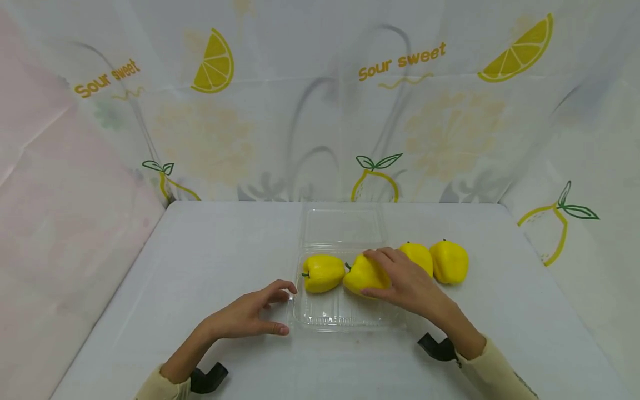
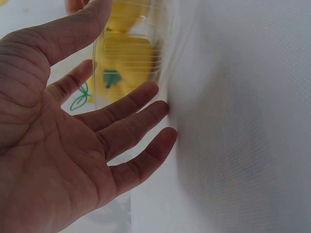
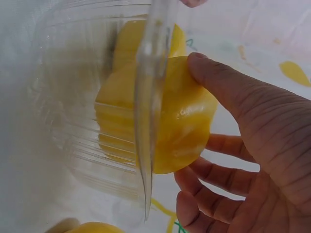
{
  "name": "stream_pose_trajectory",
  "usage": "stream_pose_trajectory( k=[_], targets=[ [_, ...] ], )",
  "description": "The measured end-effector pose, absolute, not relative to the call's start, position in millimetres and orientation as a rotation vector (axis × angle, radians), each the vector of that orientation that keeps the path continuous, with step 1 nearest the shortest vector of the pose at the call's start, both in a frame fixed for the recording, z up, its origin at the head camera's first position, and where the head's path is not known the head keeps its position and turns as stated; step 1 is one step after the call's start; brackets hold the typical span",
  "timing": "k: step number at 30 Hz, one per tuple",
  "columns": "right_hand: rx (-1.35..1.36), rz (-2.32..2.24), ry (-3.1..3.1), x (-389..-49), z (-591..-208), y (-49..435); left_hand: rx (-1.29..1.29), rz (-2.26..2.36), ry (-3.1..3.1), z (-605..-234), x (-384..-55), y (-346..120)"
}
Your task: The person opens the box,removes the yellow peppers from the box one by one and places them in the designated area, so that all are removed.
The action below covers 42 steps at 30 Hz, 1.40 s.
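"Where is the bell pepper that's being handled?"

"The glossy yellow bell pepper under the right hand (image 1: 407, 280) lies on its side, stem to the left, in the right half of the clear plastic hinged container (image 1: 325, 312). That sits mid-way along the white surface (image 1: 240, 239), its see-through lid (image 1: 342, 225) folded back toward the far edge."

"How are the fingers?"

"The right ones grip that pepper, thumb on the side toward the near edge, fingertips on the other. The left hand (image 1: 245, 316) has its fingers loosely bent and holds nothing, just beside the container's left wall; I can't tell whether it touches."

"How would you set the pepper well?"

"I'd lower it until the base bears its weight, snug by the yellow pepper on its left (image 1: 324, 273) without shoving that one. Then I'd spread the fingers a little and lift straight up, so no knuckle catches the rim. The left fingers could steady the thin wall, lightly."

"Anything nearby to mind?"

"Two more yellow peppers, one nearer the container (image 1: 418, 256) and one nearer the right edge (image 1: 450, 262). A wide wrist swing could roll them."
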State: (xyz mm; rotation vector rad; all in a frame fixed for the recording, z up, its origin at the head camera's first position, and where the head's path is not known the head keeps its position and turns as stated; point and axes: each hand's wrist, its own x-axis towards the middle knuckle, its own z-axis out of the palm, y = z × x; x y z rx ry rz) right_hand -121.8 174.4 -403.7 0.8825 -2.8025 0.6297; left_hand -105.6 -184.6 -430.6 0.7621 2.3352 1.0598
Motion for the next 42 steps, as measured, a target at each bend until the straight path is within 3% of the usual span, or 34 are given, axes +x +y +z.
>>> stream_pose_trajectory(
  k=[42],
  targets=[
    [0.606,0.733,-2.645,-106.4,-383.6,211.6,0.733,1.068,2.334,-432.1,-106.8,-185.8]
  ],
)
